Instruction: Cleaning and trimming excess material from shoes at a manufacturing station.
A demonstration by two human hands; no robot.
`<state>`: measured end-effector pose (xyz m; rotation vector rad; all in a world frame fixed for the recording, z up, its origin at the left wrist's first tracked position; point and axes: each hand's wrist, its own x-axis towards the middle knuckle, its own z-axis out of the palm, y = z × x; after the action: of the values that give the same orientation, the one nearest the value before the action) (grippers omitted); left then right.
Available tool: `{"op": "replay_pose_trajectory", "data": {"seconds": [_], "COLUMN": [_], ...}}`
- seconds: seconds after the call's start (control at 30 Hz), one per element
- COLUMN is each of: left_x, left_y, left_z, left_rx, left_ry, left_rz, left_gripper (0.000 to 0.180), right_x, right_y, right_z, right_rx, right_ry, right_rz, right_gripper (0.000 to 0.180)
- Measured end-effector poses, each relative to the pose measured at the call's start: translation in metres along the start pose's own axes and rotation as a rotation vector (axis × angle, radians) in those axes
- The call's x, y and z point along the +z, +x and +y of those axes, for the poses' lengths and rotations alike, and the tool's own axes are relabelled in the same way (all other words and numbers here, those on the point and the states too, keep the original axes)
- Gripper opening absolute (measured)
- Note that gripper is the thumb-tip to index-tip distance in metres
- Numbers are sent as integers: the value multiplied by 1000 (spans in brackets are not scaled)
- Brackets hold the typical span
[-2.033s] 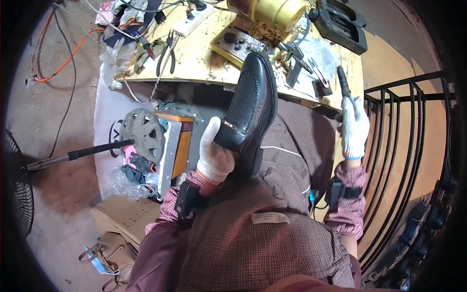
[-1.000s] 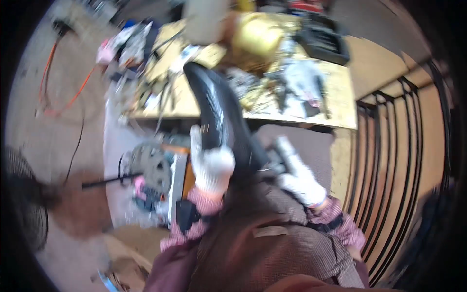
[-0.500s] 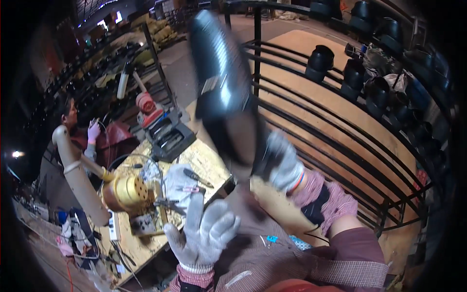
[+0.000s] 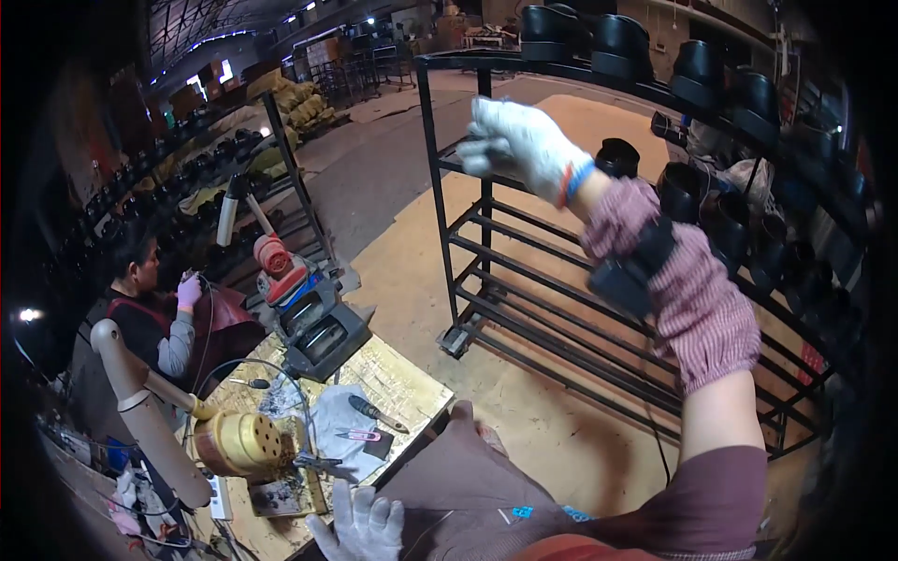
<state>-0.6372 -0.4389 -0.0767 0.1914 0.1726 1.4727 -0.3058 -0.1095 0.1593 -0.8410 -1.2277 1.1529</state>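
Note:
My right hand (image 4: 524, 145), in a pale grey knit glove, is raised at the left end of the black metal rack (image 4: 452, 271), just below its top rail. Its fingers are loosely bent and slightly blurred, and nothing shows in them. Several black shoes (image 4: 622, 49) stand along the top of the rack, and another black shoe (image 4: 618, 159) sits on a lower level, beyond my right wrist. Low in the view, my left hand (image 4: 360, 525), gloved too, is open with fingers spread, beside the workbench (image 4: 412, 383) edge and my apron.
On the bench are a yellow heat-gun-like nozzle (image 4: 245, 443) on a jointed pipe, a dark machine with a red motor (image 4: 278, 257), a brush (image 4: 376, 412), pink snips (image 4: 359, 436) and a grey cloth (image 4: 334, 411). A co-worker (image 4: 140, 280) sits at the left.
My right hand has swung up and away to the rack; the black shoe it held is no longer in it. My left hand has dropped lower. The view has tilted upward.

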Motion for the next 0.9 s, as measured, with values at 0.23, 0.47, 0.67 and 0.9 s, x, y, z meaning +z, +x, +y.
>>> {"op": "replay_pose_trajectory", "data": {"seconds": [0.23,0.47,0.67,0.9], "left_x": [-34,-12,-16,-58], "left_y": [8,-4,-28,-80], "left_z": [1,-35,-64,-5], "left_rx": [-46,-91,77,619], "left_ry": [-25,-1,-137,1163], "left_rz": [-154,-194,-23,588], "left_gripper": [71,75,78,82], "right_x": [-86,-101,67,143], "right_y": [-24,-67,-288,-327], "right_z": [-166,-136,29,158], "right_rx": [-883,-964,-792,-340], "right_ry": [-1650,-2197,-1124,-415], "right_rz": [773,348,-674,-1198], "right_gripper": [74,29,35,45]}}
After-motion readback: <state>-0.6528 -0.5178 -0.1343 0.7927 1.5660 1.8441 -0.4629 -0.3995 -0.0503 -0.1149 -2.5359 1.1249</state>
